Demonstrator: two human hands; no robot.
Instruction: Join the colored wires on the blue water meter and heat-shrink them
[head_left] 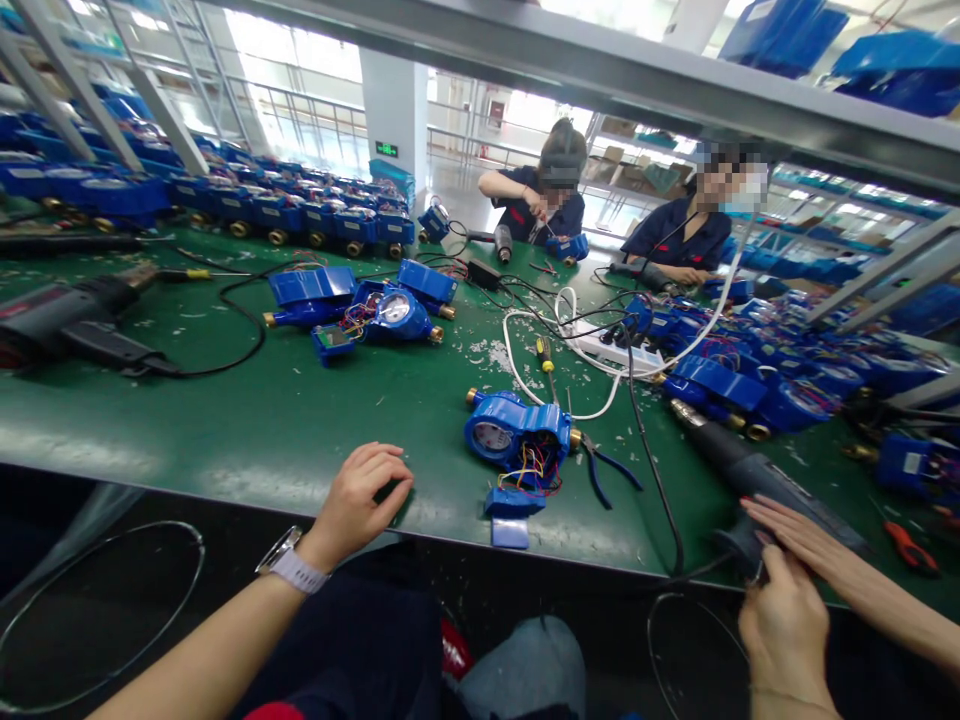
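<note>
My left hand, wearing a watch, rests at the table's front edge with fingers loosely curled; a dark gap shows between thumb and fingers, with nothing visible in it. At the right, my right hand is closed around the handle of a dark heat gun, whose metal nozzle points up and left. Another person's hand reaches in from the right and lies on the gun. Between my hands sits a blue water meter, opened, with coloured wires leading to a small blue box. Pliers touch its brass end.
A yellow-handled screwdriver, white power strip and crossing cables lie behind the meter. Several more meters stand farther back, with rows at left and right. Another heat gun lies left. Two people work opposite. A shelf beam crosses overhead.
</note>
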